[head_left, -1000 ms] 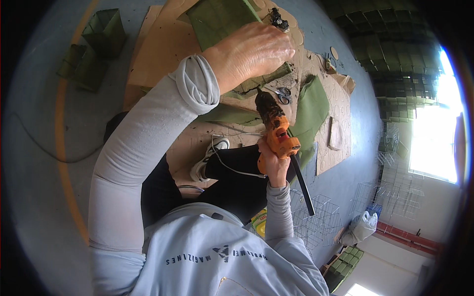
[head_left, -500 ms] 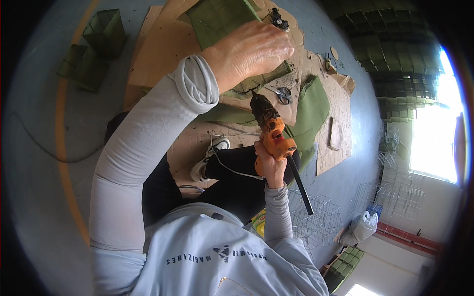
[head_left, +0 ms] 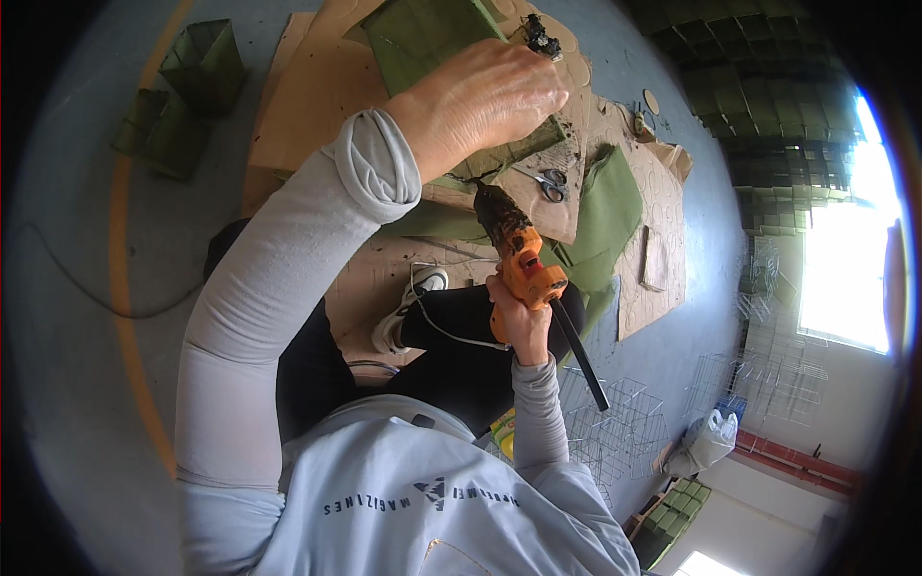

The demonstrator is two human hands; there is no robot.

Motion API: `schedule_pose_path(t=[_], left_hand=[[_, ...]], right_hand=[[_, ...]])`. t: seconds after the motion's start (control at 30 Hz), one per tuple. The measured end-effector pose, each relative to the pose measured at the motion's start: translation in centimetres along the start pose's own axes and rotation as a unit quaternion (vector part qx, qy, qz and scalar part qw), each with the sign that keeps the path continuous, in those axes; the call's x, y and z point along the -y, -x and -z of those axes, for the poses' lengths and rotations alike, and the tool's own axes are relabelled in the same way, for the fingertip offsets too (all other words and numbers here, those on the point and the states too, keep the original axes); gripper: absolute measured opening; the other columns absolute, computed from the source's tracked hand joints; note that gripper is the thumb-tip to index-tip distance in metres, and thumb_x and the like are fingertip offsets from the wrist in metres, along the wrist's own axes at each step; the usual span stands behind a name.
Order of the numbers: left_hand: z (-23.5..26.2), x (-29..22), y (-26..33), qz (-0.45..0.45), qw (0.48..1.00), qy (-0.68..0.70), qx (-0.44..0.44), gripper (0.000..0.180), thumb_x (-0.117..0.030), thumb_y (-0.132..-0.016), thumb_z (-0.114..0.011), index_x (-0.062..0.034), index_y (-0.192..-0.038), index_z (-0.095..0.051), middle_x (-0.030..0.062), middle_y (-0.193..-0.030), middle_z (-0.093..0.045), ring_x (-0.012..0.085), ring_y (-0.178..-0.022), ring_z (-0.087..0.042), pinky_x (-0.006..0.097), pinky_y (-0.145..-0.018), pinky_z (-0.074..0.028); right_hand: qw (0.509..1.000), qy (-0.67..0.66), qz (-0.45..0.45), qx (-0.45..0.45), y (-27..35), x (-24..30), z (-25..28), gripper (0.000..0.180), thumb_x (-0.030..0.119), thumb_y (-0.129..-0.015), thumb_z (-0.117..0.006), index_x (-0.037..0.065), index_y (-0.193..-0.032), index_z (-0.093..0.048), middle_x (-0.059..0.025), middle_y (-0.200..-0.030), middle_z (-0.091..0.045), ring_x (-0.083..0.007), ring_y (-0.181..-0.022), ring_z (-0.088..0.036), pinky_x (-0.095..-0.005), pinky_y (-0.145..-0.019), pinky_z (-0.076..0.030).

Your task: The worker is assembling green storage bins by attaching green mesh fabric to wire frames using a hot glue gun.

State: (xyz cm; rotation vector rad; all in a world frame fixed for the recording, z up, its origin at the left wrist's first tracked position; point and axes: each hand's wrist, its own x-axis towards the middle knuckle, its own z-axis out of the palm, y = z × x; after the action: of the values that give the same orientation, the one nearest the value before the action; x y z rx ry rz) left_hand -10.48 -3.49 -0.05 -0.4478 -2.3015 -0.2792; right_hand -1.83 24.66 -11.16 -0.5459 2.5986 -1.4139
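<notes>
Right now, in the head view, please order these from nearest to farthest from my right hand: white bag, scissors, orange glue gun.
1. Orange glue gun: held in your right hand.
2. Scissors: ahead, on the cardboard.
3. White bag: off to the right.

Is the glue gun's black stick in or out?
Partly in, it appears: the black stick runs out from the rear of the orange glue gun in the right hand.

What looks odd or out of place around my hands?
Dark residue coats the front of the orange glue gun in your right hand, and a black clump lies beyond your left hand; both look like messy buildup.
</notes>
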Motion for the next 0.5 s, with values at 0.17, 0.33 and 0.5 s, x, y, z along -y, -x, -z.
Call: schedule_pose_path(t=[0.17, 0.33, 0.5], left_hand=[[1.2, -0.6, -0.3, 0.006, 0.999, 0.032, -0.007, 0.015, -0.005, -0.077, -0.059, 0.0024, -0.064, -0.062, 0.0187, -0.068, -0.064, 0.0333, -0.068, -0.068, 0.041, -0.062, -0.056], [1.0, -0.6, -0.1, 0.001, 1.000, 0.021, -0.007, 0.015, -0.006, -0.077, -0.059, 0.0022, -0.064, -0.062, 0.0185, -0.067, -0.064, 0.0329, -0.068, -0.068, 0.041, -0.062, -0.056], [1.3, -0.9, -0.2, 0.003, 0.999, 0.038, -0.014, 0.015, -0.006, -0.077, -0.060, 0.0021, -0.064, -0.062, 0.0186, -0.067, -0.064, 0.0321, -0.068, -0.069, 0.040, -0.062, -0.056]], right_hand=[[0.998, -0.034, -0.059, 0.001, -0.3, 1.3, -0.1, 0.029, 0.009, -0.079, -0.073, 0.000, -0.105, -0.064, -0.0024, -0.089, -0.065, -0.0107, -0.077, -0.062, -0.0255, -0.070, -0.049], [0.998, -0.022, -0.045, 0.021, -0.6, 1.4, 0.1, 0.028, 0.009, -0.079, -0.072, 0.000, -0.104, -0.064, -0.0021, -0.088, -0.065, -0.0106, -0.077, -0.062, -0.0251, -0.069, -0.049], [0.986, -0.059, -0.157, 0.004, -1.2, 3.3, -0.1, 0.027, 0.009, -0.078, -0.072, -0.001, -0.102, -0.064, -0.0028, -0.088, -0.065, -0.0108, -0.077, -0.062, -0.0248, -0.068, -0.049]])
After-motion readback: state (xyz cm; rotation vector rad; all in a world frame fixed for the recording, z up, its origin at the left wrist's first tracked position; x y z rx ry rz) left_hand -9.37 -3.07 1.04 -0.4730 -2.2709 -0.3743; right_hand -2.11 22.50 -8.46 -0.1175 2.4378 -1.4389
